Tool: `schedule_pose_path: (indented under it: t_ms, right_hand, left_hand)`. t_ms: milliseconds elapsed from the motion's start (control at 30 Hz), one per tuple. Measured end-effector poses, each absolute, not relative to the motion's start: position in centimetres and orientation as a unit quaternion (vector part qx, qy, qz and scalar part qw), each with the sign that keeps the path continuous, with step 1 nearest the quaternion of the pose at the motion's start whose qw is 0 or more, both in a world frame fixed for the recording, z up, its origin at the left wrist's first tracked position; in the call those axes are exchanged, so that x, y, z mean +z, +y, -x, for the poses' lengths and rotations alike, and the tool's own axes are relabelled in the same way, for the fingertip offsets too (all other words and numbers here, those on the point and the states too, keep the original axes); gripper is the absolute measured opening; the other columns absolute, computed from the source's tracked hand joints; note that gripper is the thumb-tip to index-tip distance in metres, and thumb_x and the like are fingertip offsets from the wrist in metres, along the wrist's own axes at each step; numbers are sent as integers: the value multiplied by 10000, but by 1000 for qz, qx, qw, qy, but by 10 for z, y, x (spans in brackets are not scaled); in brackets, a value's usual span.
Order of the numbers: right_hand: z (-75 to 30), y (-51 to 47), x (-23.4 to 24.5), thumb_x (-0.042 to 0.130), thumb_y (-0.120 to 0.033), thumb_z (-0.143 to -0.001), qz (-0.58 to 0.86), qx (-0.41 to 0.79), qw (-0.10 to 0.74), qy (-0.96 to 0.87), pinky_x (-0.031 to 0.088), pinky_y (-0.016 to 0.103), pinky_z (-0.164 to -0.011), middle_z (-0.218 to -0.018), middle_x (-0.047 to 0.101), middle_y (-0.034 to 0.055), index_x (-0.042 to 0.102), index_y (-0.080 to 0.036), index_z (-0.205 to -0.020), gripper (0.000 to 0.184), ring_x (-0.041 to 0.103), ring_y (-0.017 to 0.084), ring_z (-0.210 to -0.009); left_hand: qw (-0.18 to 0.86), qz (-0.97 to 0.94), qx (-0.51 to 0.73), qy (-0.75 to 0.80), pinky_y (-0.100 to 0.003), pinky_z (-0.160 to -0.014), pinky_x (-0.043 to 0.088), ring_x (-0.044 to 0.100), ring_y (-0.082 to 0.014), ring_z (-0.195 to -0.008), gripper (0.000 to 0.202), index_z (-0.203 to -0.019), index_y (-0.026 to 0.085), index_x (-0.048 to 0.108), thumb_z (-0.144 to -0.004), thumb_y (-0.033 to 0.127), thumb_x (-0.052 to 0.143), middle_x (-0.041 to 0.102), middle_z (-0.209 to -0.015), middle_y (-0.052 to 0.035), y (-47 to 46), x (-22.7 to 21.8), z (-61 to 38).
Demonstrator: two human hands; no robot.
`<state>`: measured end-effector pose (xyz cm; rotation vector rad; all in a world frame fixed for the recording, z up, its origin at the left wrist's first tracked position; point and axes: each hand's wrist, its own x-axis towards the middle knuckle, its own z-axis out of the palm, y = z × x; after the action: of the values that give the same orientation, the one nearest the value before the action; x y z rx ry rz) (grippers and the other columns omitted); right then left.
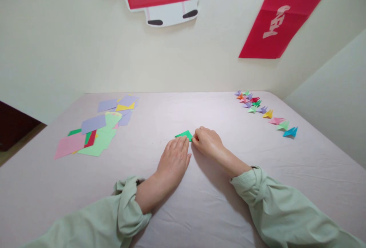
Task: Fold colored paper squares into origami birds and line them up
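A folded piece of green origami paper (185, 134) lies on the cloth-covered table in front of me. My left hand (174, 154) rests flat over its near edge, fingers stretched out and side by side. At the paper's right corner, my right hand (208, 140) is closed, with thumb and curled fingers pinching that corner. Both hands hide part of the paper, so its full folded shape cannot be seen.
Loose paper squares in several colours, such as a pink sheet (69, 145) and a purple sheet (93, 124), overlap at the left. Small folded paper figures, including a blue one (290, 132), form a line at the right. A wall (183, 61) bounds the table's back.
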<state>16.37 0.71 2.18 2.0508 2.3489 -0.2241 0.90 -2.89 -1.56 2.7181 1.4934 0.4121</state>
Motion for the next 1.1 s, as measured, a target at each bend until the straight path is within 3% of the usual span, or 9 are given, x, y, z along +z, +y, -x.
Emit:
schedule_pose_path:
  t_ms: [867,1100]
  right_hand:
    - [-164,6,22,419,-277,-923,-653,-69,0,754,355,297,-670,-961,665,101,648,-163,-887,258,620,210,-844]
    - [-164,6,22,423,-269,-914,-653,-72,-7,754,339,294,-651,-932,662,94,645,-167,-869,248,610,204,-814]
  left_hand:
    - [1,-862,75,502,-447,-1072,363,419,-299,-1315,481,-1356,133,485,-912,317,468,495,-1422,-113,-33,-14,-10]
    - [-4,-866,85,492,-433,-1012,401,459,-305,-1230,476,-1310,125,509,-882,330,535,574,-1277,-130,-31,-8,-9]
